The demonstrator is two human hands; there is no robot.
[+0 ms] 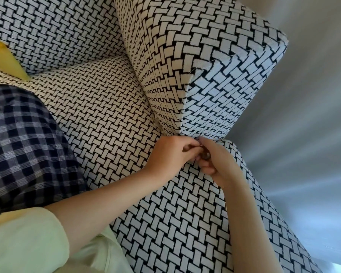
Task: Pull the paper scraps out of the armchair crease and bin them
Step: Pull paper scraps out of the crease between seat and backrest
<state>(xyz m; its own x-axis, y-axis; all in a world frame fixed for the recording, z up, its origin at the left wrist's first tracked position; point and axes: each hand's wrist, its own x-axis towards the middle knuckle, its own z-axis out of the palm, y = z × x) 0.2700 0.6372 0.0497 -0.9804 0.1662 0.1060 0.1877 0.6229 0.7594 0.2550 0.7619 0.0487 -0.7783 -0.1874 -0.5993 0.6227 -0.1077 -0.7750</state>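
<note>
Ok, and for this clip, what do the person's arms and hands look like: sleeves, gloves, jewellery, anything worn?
Both hands are bare, with no gloves. The left hand comes from a loose pale green sleeve pushed up, so the forearm is uncovered. The right hand shows a bare forearm as far as the frame's edge; no sleeve is visible. No watch or bracelet shows; the fingers overlap too closely to rule out a ring.

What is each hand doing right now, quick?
Left hand: fingers curled shut at the armchair crease; contents cannot be told.
Right hand: closed, pinching something small and dark; unclear what.
</note>
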